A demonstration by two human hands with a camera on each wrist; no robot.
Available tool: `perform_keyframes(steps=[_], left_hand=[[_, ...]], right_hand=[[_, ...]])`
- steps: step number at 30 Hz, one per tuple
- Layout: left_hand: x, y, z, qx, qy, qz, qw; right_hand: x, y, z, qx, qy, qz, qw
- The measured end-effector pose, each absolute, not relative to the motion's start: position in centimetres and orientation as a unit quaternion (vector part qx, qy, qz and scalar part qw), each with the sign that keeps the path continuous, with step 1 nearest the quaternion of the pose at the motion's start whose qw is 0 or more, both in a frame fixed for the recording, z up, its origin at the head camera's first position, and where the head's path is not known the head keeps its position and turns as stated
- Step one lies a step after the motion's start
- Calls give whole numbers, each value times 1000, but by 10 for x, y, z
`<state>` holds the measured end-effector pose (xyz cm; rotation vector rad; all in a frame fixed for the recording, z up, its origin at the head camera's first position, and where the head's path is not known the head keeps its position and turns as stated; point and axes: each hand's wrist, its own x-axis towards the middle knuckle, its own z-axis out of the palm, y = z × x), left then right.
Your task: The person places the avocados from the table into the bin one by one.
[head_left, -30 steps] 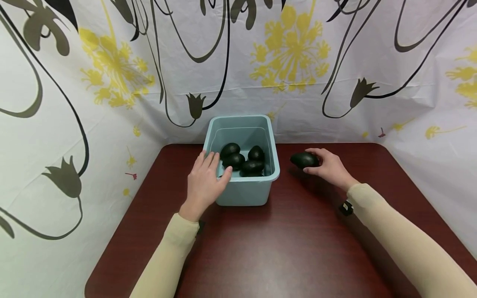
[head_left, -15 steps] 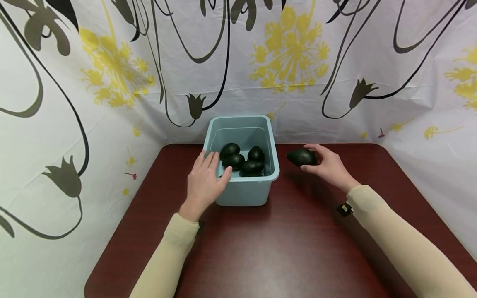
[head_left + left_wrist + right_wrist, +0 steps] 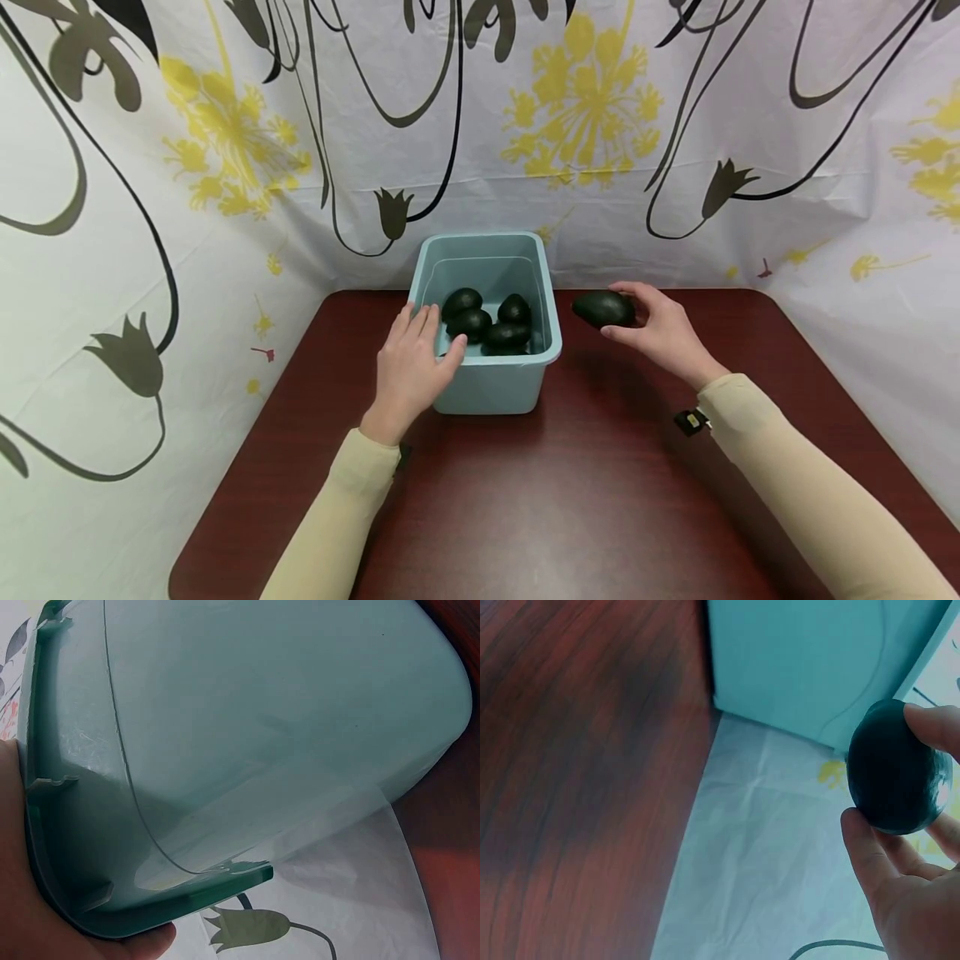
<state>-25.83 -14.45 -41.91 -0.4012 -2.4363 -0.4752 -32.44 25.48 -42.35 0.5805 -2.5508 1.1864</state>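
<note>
My right hand [image 3: 667, 337] holds a dark green avocado [image 3: 604, 308] between thumb and fingertips, a little to the right of a light blue plastic bin [image 3: 491, 387]. Seen from the right wrist, this avocado [image 3: 889, 769] is clear of the table, the thumb on one side and fingers on the other. Several more dark avocados [image 3: 507, 336] lie in the bottom of the bin. My left hand [image 3: 411, 367] rests on the bin's near left corner with its fingers laid straight over the rim. The left wrist view shows the bin's outer wall [image 3: 285, 712], the hand along its rim.
The bin stands near the far edge of a dark red-brown wooden table [image 3: 570, 492]. Right behind it hangs a white cloth [image 3: 480, 167] with a flower print, which also runs along both sides. A small dark device [image 3: 692, 421] sits under the right wrist.
My right hand has raised the avocado and brought it slightly left, toward the bin. The left hand and the bin have stayed in place.
</note>
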Motion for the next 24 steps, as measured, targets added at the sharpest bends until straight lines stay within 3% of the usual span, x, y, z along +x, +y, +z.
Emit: perform_keyframes(steps=[24], left_hand=[[-260,-146,-421,-151,-922,-178,310]], right_hand=[[-305,234,-393,225,-854,439,163]])
